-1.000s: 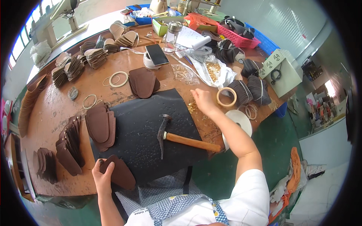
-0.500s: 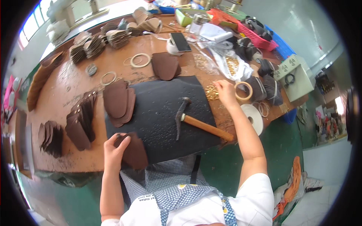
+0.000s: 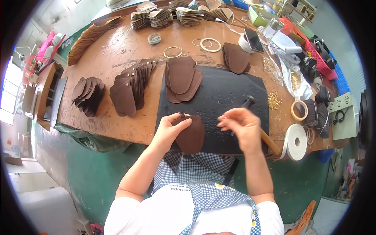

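Observation:
My left hand (image 3: 169, 128) grips a dark brown leather piece (image 3: 192, 137), rounded at its lower end, over the near edge of a black mat (image 3: 221, 92). A small dark round thing shows by its fingertips. My right hand (image 3: 243, 126) is over the mat, right of that piece, thumb and fingers brought together in a pinch; whatever is between them is too small and blurred to name. Beneath this hand lies a hammer, partly hidden, its wooden handle (image 3: 270, 141) pointing to the near right. Small gold metal pieces (image 3: 274, 101) lie heaped right of the mat.
Brown leather stacks stand at the mat's far left (image 3: 182, 78), far right (image 3: 236, 58) and on the table leftward (image 3: 131, 88). Right are a tape ring (image 3: 299, 110), a white roll (image 3: 296, 141) and a grey-green box (image 3: 344, 117). A phone (image 3: 253, 40) lies farther back.
My right hand has come from the gold pieces to over the mat, close to the leather piece. The left hand still holds that piece. The view has swung, shifting the table rightward.

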A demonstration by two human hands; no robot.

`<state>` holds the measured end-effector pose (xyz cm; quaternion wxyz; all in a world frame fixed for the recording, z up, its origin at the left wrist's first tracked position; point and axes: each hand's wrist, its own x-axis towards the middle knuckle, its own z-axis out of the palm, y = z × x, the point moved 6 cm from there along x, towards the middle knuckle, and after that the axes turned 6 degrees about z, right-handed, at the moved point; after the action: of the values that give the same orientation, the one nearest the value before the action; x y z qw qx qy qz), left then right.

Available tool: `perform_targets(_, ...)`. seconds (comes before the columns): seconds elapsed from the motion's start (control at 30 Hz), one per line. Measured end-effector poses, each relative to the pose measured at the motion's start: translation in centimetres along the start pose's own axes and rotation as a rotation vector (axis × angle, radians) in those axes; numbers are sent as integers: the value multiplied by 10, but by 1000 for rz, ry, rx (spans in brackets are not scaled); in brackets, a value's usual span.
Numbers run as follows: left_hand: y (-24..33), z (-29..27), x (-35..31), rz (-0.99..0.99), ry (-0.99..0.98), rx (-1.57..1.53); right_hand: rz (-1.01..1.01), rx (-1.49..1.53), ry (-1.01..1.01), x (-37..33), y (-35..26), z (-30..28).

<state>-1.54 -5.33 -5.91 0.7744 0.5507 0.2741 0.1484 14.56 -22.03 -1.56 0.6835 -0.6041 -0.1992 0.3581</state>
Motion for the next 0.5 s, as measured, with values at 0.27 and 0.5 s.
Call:
perform_targets(0.27,-2,6,-5,25,-27,-99,-28,44,-138,0,34,47)
perform_targets(0.5,-3,11,-6,32,-53,-42,-244,-299,-45,-4,17,47)
